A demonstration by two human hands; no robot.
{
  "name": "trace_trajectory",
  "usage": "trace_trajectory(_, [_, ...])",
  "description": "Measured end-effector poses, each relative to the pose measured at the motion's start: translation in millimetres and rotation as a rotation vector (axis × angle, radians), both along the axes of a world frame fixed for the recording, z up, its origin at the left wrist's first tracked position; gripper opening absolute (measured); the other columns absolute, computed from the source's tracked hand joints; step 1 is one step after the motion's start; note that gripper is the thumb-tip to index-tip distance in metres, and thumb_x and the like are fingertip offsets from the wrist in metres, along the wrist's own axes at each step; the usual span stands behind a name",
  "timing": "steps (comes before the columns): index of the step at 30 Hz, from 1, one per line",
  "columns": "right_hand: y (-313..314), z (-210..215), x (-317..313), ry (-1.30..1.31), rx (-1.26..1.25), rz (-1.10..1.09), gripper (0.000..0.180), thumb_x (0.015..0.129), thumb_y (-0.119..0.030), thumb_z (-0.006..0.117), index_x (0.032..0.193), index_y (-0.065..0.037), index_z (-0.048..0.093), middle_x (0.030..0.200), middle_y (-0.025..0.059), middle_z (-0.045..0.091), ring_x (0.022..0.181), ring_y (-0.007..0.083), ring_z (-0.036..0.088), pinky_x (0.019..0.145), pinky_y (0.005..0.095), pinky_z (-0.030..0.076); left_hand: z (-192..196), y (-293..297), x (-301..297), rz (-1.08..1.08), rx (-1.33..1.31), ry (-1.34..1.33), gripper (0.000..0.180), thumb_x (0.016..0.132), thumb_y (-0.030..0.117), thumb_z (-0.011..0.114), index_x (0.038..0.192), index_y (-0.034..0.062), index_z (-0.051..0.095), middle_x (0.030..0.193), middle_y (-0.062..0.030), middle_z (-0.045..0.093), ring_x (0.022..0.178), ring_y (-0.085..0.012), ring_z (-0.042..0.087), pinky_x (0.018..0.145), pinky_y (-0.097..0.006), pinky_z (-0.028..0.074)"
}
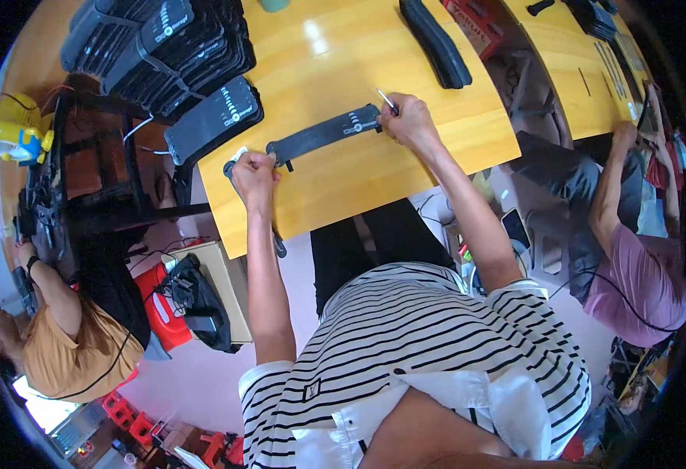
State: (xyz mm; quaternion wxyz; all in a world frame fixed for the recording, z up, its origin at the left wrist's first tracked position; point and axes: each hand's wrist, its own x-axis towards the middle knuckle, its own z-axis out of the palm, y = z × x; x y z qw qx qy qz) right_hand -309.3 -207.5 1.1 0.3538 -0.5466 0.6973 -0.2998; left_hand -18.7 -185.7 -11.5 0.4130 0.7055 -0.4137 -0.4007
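Observation:
A flat dark grey band (pixel 319 142) with pale printing lies slantwise across the yellow table in front of me. At its left end my left hand (pixel 255 181) is closed, thumb and fingers pinching that end. A small white piece and a dark strap-like part (pixel 230 170) show beside these fingers. My right hand (pixel 412 123) is closed at the band's right end, around a slim tool (pixel 386 99) whose pale tip points up and away. The tool's kind is hidden by the fingers. Short black tabs stick out from the band's near edge.
Tall stacks of similar dark pieces (pixel 163 59) stand at the far left, with a lower pile (pixel 216 119) nearer. A long black bundle (pixel 437 43) lies at the far right of the table (pixel 335 195). People sit at work on both sides. A yellow device (pixel 16 137) stands far left.

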Motion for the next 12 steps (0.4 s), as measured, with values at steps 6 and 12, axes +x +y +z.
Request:
trace_trajectory(6, [-4.5, 3.2, -25.8, -0.550, 0.175, 0.063, 0.006, 0.073, -0.009, 0.058, 0.072, -0.003, 0.059, 0.061, 0.0132, 0.059, 0.048, 0.0183, 0.057, 0.046, 0.0328, 0.045, 30.6, 6.0, -10.7, -0.029, -0.074, -0.328, 0.016, 0.083, 0.011, 0.053, 0.078, -0.0021, 0.059, 0.062, -0.0094, 0.059, 0.049, -0.0156, 0.057, 0.047, -0.027, 0.046])
trace_trajectory(12, [-17.9, 36.6, 16.3, 0.215, -0.288, -0.044, 0.020, 0.080, -0.024, 0.054, 0.082, -0.004, 0.059, 0.067, 0.0173, 0.060, 0.068, 0.0356, 0.061, 0.060, 0.0451, 0.048, 65.0, 10.3, -48.6, -0.185, -0.409, -0.569, 0.025, 0.087, 0.016, 0.049, 0.096, -0.0045, 0.060, 0.085, -0.0223, 0.062, 0.080, -0.0321, 0.061, 0.075, -0.038, 0.047])
